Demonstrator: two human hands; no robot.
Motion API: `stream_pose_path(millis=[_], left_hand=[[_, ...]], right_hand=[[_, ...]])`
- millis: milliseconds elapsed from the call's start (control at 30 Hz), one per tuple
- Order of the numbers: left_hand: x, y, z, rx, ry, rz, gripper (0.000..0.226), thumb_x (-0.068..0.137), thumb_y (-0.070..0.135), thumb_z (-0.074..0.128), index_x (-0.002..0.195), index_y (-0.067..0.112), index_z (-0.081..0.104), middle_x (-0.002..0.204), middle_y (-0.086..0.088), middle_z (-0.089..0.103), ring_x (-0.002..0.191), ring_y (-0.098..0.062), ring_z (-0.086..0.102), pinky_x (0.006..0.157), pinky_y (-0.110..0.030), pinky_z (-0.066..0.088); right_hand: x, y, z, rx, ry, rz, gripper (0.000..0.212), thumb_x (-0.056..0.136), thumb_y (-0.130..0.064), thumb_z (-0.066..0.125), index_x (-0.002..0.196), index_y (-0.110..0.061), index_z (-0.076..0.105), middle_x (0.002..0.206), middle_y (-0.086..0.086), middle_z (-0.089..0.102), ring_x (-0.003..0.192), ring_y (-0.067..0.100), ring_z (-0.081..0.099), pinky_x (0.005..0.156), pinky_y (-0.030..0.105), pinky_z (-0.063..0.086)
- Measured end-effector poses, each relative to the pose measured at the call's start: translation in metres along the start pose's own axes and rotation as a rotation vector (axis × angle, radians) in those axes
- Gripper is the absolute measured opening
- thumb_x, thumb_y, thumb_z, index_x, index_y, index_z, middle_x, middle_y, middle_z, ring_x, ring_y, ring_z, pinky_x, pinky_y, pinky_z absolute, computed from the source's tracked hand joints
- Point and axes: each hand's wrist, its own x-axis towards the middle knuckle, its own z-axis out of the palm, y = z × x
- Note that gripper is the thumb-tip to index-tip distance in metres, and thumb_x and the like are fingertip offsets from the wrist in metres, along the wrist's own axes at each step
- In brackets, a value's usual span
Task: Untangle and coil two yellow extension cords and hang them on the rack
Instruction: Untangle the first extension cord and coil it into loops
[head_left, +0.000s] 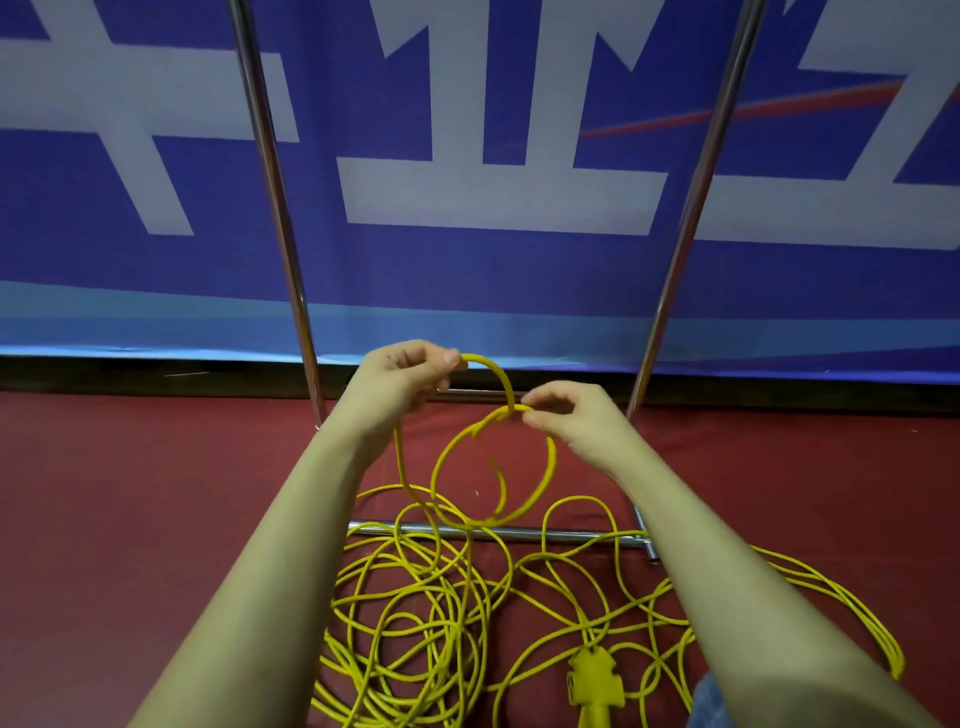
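We've got both hands up over the tangle, working a section of yellow cord (493, 467). Left hand (402, 382) pinches the cord between thumb and fingertips where it arches over; right hand (566, 415) pinches it just beside, at the crossing on top of a small loop that hangs between the hands. That loop is motion-blurred, so we can't tell how many turns it has.

The rest of the cords are a loose pile (441, 613) on the red floor mat (130, 493), draped over the rack's chrome base bar (566, 535) and spilling right, under our right forearm. A yellow multi-outlet connector (595, 675) lies in the pile near the bottom edge. We can't separate cord one from cord two in this view.

The rack (270, 171) has two chrome uprights rising either side of the hands. No top rail is in frame and nothing hangs on the rack where we can see it.

Our read: early, still untangling and starting the first coil. To do this step well:
- left hand holds the coil, right feeds
- lift slack clear of the base bar before pulling, or it'll snag
- follow one strand from the connector end and don't yank crossings tight
- keep loops the same size, going with the cord's natural twist

Writing: the blue banner (519, 270) behind shows large white strokes, cropped characters. Not readable. No brand or label visible on the cords or connector.
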Motion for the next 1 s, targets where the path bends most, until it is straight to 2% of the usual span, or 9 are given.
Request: stream_pose_path(millis=[100, 167, 300, 400, 567, 667, 833, 933, 1000], left_hand=[[0.000, 0.001, -0.007, -0.019, -0.016, -0.046, 0.032, 0.095, 0.013, 0.057, 0.064, 0.019, 0.063, 0.058, 0.007, 0.055, 0.050, -0.005, 0.040, 0.053, -0.020, 0.030], [0.001, -0.001, -0.009, 0.143, -0.028, -0.070, 0.023, 0.096, 0.012, 0.055, 0.075, 0.017, 0.062, 0.062, 0.006, 0.058, 0.058, -0.008, 0.046, 0.059, -0.023, 0.035], [0.002, -0.006, -0.007, 0.396, -0.125, -0.016, 0.012, 0.095, 0.015, 0.059, 0.100, 0.023, 0.067, 0.062, 0.008, 0.047, 0.057, -0.007, 0.041, 0.056, -0.019, 0.034], [-0.001, -0.004, -0.002, 0.463, -0.099, 0.063, 0.005, 0.090, 0.020, 0.068, 0.087, 0.021, 0.072, 0.058, 0.014, 0.051, 0.056, -0.001, 0.041, 0.056, -0.017, 0.032], [-0.005, 0.006, -0.002, 0.080, -0.040, 0.144, 0.010, 0.092, 0.012, 0.060, 0.087, 0.014, 0.069, 0.061, 0.013, 0.058, 0.060, -0.003, 0.047, 0.061, -0.014, 0.038], [-0.004, 0.006, 0.001, -0.156, -0.025, 0.132, 0.013, 0.085, 0.024, 0.061, 0.089, 0.015, 0.069, 0.069, 0.010, 0.062, 0.062, -0.007, 0.047, 0.059, -0.018, 0.037], [-0.002, 0.002, 0.010, -0.177, -0.017, 0.037, 0.015, 0.089, 0.026, 0.058, 0.093, 0.020, 0.071, 0.087, 0.008, 0.071, 0.071, -0.010, 0.053, 0.061, -0.020, 0.038], [-0.001, 0.002, 0.015, -0.216, 0.031, -0.032, 0.015, 0.095, 0.022, 0.056, 0.095, 0.020, 0.071, 0.085, 0.009, 0.071, 0.068, -0.008, 0.055, 0.059, -0.020, 0.039], [-0.001, 0.005, 0.016, -0.271, 0.058, -0.073, 0.015, 0.095, 0.024, 0.056, 0.095, 0.021, 0.071, 0.084, 0.009, 0.071, 0.064, -0.006, 0.055, 0.057, -0.018, 0.041]], right_hand=[[-0.001, 0.006, 0.001, 0.122, 0.070, 0.076, 0.012, 0.091, 0.002, 0.056, 0.097, 0.002, 0.067, 0.066, 0.003, 0.059, 0.044, 0.000, 0.052, 0.049, 0.016, 0.046], [-0.002, 0.003, 0.003, 0.162, 0.115, 0.078, 0.014, 0.094, -0.003, 0.053, 0.093, -0.007, 0.066, 0.066, 0.002, 0.056, 0.040, 0.000, 0.044, 0.041, 0.015, 0.038], [0.002, -0.007, 0.000, 0.219, 0.202, 0.015, 0.013, 0.094, -0.007, 0.054, 0.090, -0.010, 0.066, 0.067, -0.002, 0.055, 0.041, -0.003, 0.043, 0.043, 0.008, 0.031], [0.004, -0.006, -0.004, 0.211, 0.286, -0.014, 0.014, 0.094, -0.009, 0.054, 0.090, -0.009, 0.067, 0.066, -0.004, 0.056, 0.048, -0.007, 0.048, 0.048, 0.007, 0.035], [0.010, 0.008, -0.006, 0.259, 0.420, 0.082, 0.016, 0.095, -0.010, 0.054, 0.082, -0.012, 0.064, 0.065, -0.002, 0.056, 0.042, -0.005, 0.044, 0.051, 0.015, 0.030], [0.014, 0.017, -0.003, 0.226, 0.465, 0.167, 0.019, 0.094, -0.006, 0.054, 0.079, -0.011, 0.065, 0.064, -0.002, 0.057, 0.054, 0.002, 0.047, 0.054, 0.020, 0.034], [0.008, 0.011, 0.011, 0.249, 0.259, 0.050, 0.017, 0.093, -0.006, 0.056, 0.097, -0.013, 0.070, 0.100, 0.002, 0.069, 0.095, 0.010, 0.059, 0.078, 0.004, 0.042], [0.005, -0.004, 0.016, 0.420, -0.011, -0.044, 0.029, 0.099, -0.022, 0.046, 0.090, -0.020, 0.074, 0.101, -0.001, 0.073, 0.110, 0.015, 0.062, 0.104, 0.025, 0.038], [0.002, -0.009, 0.018, 0.482, -0.148, -0.076, 0.034, 0.100, -0.026, 0.041, 0.090, -0.019, 0.073, 0.096, 0.000, 0.074, 0.107, 0.015, 0.063, 0.104, 0.028, 0.038]])
